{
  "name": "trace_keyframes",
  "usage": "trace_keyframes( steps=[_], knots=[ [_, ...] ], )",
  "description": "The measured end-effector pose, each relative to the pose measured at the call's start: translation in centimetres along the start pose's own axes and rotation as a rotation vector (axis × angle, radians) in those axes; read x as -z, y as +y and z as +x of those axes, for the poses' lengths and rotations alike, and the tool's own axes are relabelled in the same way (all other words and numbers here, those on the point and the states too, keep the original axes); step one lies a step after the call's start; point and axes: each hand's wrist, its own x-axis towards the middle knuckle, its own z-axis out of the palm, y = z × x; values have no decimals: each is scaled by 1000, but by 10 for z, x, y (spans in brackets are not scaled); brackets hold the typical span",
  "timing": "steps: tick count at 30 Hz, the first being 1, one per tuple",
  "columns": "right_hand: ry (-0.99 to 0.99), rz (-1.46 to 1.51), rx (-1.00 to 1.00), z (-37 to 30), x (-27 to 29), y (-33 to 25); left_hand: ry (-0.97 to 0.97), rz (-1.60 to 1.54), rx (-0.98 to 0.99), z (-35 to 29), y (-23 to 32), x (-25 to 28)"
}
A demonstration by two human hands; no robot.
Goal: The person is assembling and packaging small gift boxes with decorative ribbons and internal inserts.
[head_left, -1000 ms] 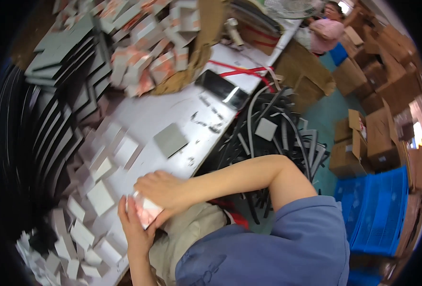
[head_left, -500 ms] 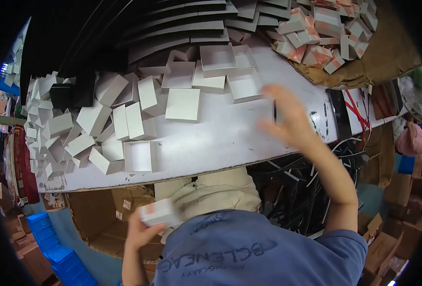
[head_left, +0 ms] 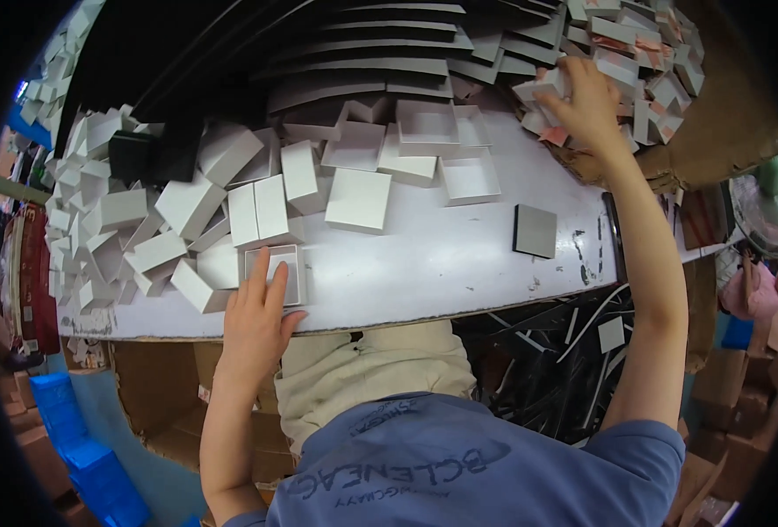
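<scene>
My left hand [head_left: 255, 312] reaches over the table's front edge, fingers stretched and thumb apart. Its fingertips rest on an open white box [head_left: 289, 263], partly covering it. At the far right, my right hand [head_left: 589, 105] has its thumb and fingers closed around a small white box [head_left: 543, 86] on a heap of boxes with pinkish-orange patches. Between the hands, a square grey piece [head_left: 536, 231] with a dark edge lies on the table. An upside-down white box part [head_left: 358, 199] and an upright open one [head_left: 471, 176] sit farther back.
Many white box parts [head_left: 112, 211] are piled on the left. Stacked dark-and-grey sheets [head_left: 371, 66] stand at the back. A brown carton [head_left: 705, 145] borders the heap at right. Black and white scraps [head_left: 538, 351] lie below the table's front edge, beside my legs.
My left hand has come up from my lap to the open box; the small box it held is no longer visible. My right hand moved away to the heap, uncovering the grey square.
</scene>
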Motion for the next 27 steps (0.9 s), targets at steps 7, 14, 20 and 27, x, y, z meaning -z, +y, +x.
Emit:
trace_keyframes(
  steps=[7,14,20,27],
  knots=[
    [-732,487,201,-116,54,-45,-84,-107,-73,-4,-14,-7],
    [-119,506,310,-133,70,-93,-43,-413,-309,16,53,-30],
    [-300,621,736,-144,73,-174,33,-747,-231,39,76,-59],
    [-114,986,338,-89,46,-127,107,-332,-547,30,51,-47]
  ],
)
